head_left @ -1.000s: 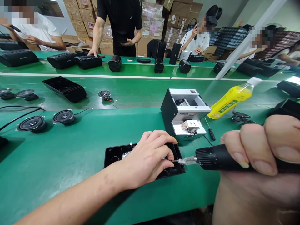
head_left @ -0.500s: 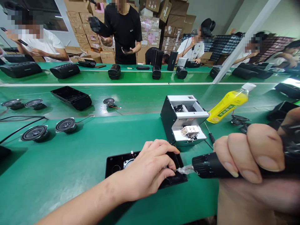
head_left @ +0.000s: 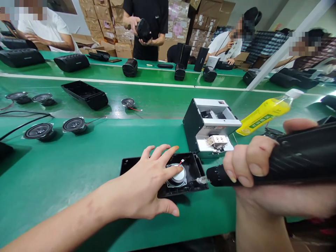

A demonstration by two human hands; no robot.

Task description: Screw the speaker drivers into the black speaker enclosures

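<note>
A black speaker housing lies open side up on the green table, with a round speaker inside its right half. My left hand lies across the housing, fingers spread and thumb out, its index fingertip over the speaker's back beside a small white plug. In my right hand is a black electric screwdriver, held level. Its clear tip reaches the housing's right end. The left part of the housing is hidden under my left hand.
A silver-and-black machine stands just behind the housing, a yellow bottle lying to its right. Loose speakers and an empty black housing are further left. People work across the table.
My left hand has moved left off the housing's right end and its fingers have spread, uncovering the speaker. The screwdriver has shifted slightly left and up in the view.
</note>
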